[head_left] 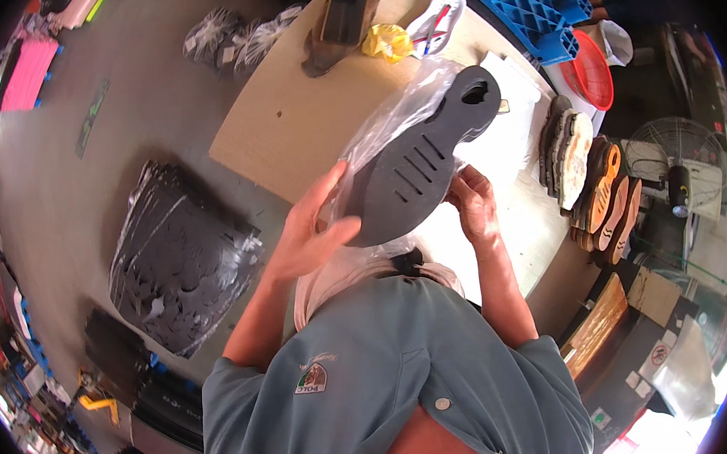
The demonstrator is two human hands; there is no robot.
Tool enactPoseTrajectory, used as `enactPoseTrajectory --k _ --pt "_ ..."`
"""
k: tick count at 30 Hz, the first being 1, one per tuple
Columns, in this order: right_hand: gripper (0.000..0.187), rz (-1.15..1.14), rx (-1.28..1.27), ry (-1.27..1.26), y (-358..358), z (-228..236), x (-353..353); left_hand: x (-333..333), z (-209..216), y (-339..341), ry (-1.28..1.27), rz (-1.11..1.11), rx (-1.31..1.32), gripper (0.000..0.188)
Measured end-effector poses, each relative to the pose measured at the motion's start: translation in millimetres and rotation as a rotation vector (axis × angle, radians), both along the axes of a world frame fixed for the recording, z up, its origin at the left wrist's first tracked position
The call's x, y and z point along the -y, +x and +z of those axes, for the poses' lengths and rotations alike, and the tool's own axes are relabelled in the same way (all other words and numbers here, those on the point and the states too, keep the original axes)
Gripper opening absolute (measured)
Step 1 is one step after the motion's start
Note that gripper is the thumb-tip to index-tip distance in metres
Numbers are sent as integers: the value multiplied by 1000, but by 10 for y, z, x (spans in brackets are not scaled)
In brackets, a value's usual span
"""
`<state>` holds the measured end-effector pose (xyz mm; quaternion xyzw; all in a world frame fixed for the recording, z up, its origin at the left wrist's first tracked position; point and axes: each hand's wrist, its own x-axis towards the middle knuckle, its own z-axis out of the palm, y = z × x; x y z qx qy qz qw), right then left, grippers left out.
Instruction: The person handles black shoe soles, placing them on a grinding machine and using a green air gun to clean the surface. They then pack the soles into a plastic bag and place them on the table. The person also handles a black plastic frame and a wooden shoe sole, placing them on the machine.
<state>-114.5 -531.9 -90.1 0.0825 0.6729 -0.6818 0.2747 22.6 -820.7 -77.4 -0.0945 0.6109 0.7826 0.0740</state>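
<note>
A black foam sole-shaped piece [415,167] is held over the near part of the table. It has several slits across its middle and a hole at its far end. Clear plastic bag film [389,114] shows along its left side and below its near end. My left hand [312,231] grips the near left edge through the film, its thumb lying toward the top face. On the right edge, my right hand [475,203] has its fingers bent and pinched together, seemingly on the plastic; the exact grip is partly hidden.
On the wooden table [273,122] lie a phone [346,14], a yellow bundle [388,43] and a white sole-shaped piece [438,19]. Stacked sole-shaped pieces [575,158] stand right. A red basket [589,70] and blue pallet [517,13] are behind; dark cut sheets [181,264] lie left.
</note>
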Motion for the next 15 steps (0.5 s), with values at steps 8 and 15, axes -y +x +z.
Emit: enactPoseTrajectory --k 8,15 --pt "11 -316 -263 -348 104 224 77 -220 48 -579 -222 305 -158 13" --pt "15 -369 95 -328 -556 115 -75 -181 140 -1732 -247 -51 38 26"
